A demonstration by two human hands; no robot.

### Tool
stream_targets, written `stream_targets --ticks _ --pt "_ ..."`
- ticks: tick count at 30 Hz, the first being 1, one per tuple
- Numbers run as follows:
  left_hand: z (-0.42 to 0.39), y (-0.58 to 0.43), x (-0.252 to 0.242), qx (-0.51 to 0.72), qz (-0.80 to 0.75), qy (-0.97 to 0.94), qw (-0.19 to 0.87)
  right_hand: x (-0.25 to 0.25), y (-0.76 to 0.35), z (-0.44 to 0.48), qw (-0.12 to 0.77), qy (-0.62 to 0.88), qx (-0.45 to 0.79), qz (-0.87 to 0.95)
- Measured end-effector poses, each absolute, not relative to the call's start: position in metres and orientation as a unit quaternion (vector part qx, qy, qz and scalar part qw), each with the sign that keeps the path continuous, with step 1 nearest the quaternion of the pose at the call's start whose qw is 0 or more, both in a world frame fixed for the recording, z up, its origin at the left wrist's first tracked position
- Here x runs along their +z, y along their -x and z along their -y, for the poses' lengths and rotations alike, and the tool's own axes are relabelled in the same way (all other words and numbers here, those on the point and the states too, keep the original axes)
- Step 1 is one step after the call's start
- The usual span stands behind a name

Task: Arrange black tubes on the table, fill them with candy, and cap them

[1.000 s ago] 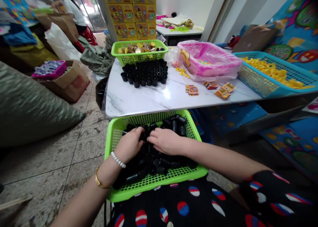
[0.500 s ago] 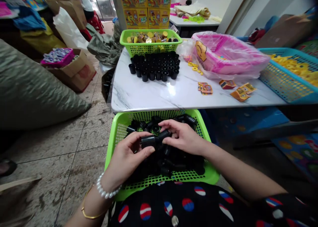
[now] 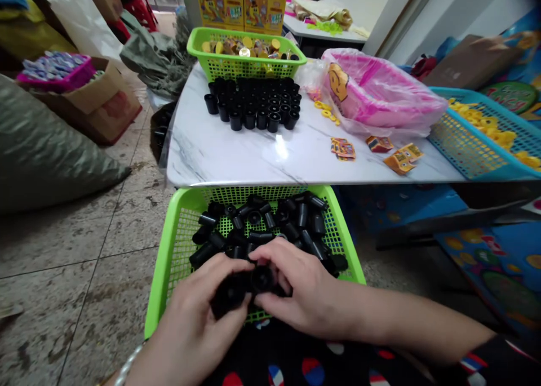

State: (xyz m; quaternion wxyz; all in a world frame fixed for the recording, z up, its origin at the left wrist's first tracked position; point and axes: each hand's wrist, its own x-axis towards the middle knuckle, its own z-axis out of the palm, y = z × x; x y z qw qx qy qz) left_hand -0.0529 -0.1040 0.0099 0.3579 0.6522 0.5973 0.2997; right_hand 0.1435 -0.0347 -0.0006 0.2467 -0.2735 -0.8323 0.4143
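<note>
The left hand (image 3: pixel 190 324) and right hand (image 3: pixel 304 290) are both closed on a black tube (image 3: pixel 239 290), held just above a green basket (image 3: pixel 163 279) at lower center. More black tubes (image 3: pixel 262 222) lie loose in the basket; upright black cups (image 3: pixel 249 107) stand in rows on the tabletop (image 3: pixel 236 160).

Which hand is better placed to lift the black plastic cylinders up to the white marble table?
Probably the right hand: it lies over the black plastic cylinders, nearer the white marble table. The left hand sits lower, at the near rim of the green mesh basket.
</note>
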Motion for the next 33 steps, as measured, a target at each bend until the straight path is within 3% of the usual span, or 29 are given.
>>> stream_targets --ticks 8,12,14,16,19,22,27,33 --pt "0.111 0.057 0.006 0.345 -0.601 -0.532 0.486 0.006 -0.134 0.037 0.268 0.231 0.429 0.831" --pt "0.110 0.059 0.005 0.356 -0.585 -0.479 0.549 0.011 -0.137 0.028 0.224 0.202 0.448 0.842" --pt "0.108 0.060 0.005 0.363 -0.591 -0.449 0.564 0.010 -0.135 0.008 0.208 0.183 0.373 0.886" --pt "0.106 0.060 0.004 0.362 -0.589 -0.407 0.597 0.006 -0.127 -0.019 0.176 0.169 0.207 0.947" --pt "0.103 0.062 0.001 0.382 -0.577 -0.340 0.637 -0.004 -0.107 -0.057 0.025 0.187 -0.008 0.982" --pt "0.102 0.064 -0.004 0.411 -0.570 -0.304 0.643 -0.014 -0.092 -0.078 -0.067 0.175 -0.080 0.979" --pt "0.101 0.065 -0.007 0.418 -0.569 -0.308 0.638 -0.020 -0.108 -0.075 0.035 0.190 0.033 0.981" --pt "0.102 0.063 -0.005 0.420 -0.588 -0.377 0.579 -0.010 -0.141 -0.045 0.151 0.283 0.351 0.880"
